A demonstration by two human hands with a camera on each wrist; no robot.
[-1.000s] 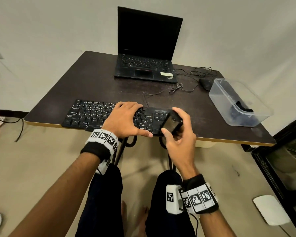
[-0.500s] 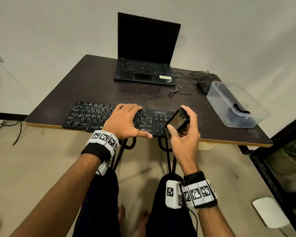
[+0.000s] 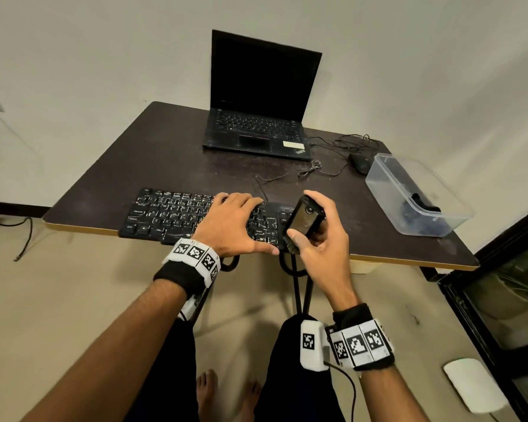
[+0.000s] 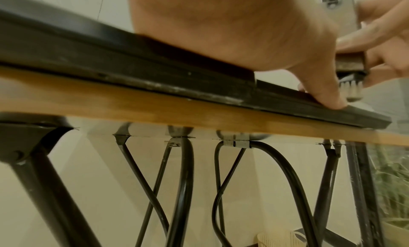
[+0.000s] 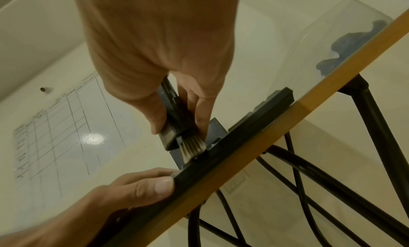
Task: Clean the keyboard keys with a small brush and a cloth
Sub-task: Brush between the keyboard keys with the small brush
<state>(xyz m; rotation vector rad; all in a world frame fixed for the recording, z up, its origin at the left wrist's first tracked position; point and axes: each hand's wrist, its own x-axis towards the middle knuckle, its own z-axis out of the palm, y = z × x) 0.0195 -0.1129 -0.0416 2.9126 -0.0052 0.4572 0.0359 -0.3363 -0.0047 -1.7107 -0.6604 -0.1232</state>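
Your flat left hand [image 3: 232, 223] hides the black keyboard's [image 3: 171, 214] middle keys while your right hand [image 3: 320, 248] pinches the small dark pale-bristled brush [image 5: 177, 128].

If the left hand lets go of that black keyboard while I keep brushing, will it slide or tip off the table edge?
Likely it would shift a bit. The keyboard is thin and flat, so probably light, and it lies at the table's front edge. The left hand presses it flat, thumb on its front rim. Tipping seems unlikely, since it lies flat. The brush in the right hand has soft bristles, so pushes should be gentle.

Key legends on keyboard [image 3: 177, 213] illegible.
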